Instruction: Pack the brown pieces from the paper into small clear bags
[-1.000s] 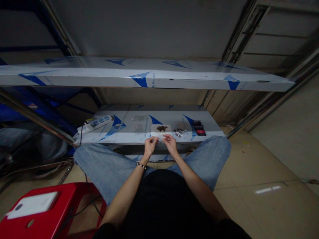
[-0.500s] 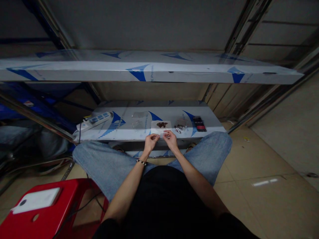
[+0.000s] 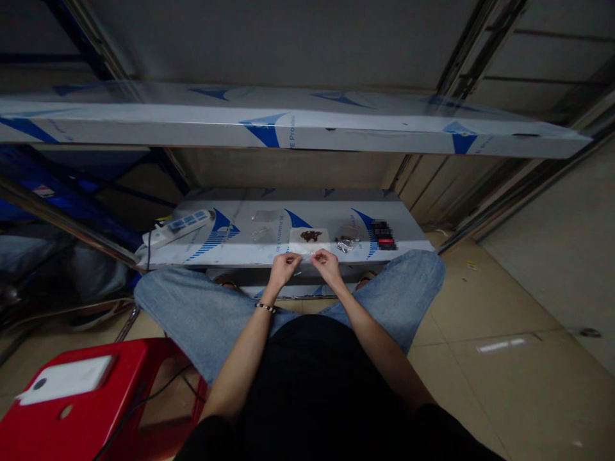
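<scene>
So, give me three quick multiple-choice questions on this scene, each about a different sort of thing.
1. Where does the white card with the dark brown bits lie? A: on the person's lap. B: on the steel shelf. C: on the floor.
2. What colour is the plastic stool? A: green. B: blue. C: red.
3. How are the left hand and right hand held? A: flat on the knees. B: raised, fingertips pinched. C: gripping a power strip.

1 B: the card rests on the shelf, just beyond the hands.
2 C: the stool shows red at the lower left.
3 B: both hands are raised at the shelf's front edge, fingertips pinched.
</scene>
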`<state>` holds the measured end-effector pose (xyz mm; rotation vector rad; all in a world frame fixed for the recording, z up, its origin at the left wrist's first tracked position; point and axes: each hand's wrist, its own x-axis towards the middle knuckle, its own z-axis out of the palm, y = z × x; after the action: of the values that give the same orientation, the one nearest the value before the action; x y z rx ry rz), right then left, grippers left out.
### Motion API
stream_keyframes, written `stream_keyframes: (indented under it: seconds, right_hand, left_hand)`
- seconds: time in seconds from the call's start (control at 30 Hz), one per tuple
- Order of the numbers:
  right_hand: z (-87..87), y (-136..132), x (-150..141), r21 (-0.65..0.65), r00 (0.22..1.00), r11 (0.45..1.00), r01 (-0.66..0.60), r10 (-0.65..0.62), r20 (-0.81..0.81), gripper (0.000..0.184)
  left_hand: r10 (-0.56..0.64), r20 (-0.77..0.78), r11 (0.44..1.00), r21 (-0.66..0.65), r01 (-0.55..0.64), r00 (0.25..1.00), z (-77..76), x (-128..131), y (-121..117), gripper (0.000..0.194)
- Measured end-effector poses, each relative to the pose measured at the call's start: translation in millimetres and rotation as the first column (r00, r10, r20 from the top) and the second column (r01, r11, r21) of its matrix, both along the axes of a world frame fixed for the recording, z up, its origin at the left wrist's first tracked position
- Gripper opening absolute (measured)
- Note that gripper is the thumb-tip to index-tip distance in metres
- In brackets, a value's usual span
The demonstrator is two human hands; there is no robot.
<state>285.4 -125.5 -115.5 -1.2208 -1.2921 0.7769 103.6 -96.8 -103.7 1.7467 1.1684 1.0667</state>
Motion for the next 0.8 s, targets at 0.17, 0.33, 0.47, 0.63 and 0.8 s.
stream_keyframes:
  seconds: [0.17,0.33,0.47,0.63,0.8]
  right_hand:
    - [9.2,-6.5,-0.8,0.048,0.970,0.994,-0.101,0.088,0.226,0.012]
    - [14.6,-11.9,-4.6,0.106,0.930,0.953,-0.283,0.245,0.276,0.017]
    - [15.5,-15.3,-9.1,0.079,0.914,0.935,-0.345,0.315,0.257,0.023]
    - [7.4,-19.8,-15.8,-0.009,0.844,0.899,-0.439,0.415,0.340,0.035]
    - [-10.4,-26.3,-20.7,-0.155,0.726,0.869,-0.471,0.481,0.491,0.025]
  left_hand:
    - [-0.146,-0.200,0.988,0.024,0.154,0.969,1.2,-16.3,3.2,0.019]
    - [-0.285,-0.228,0.956,-0.002,0.292,0.931,-0.5,-6.3,-4.4,0.018]
    - [-0.340,-0.208,0.939,-0.025,0.343,0.917,-8.9,-0.1,-4.0,0.024]
    - [-0.361,-0.240,0.931,-0.047,0.361,0.901,-16.3,1.0,-8.2,0.022]
    - [-0.392,-0.357,0.914,-0.043,0.404,0.848,-17.7,4.7,-19.2,0.024]
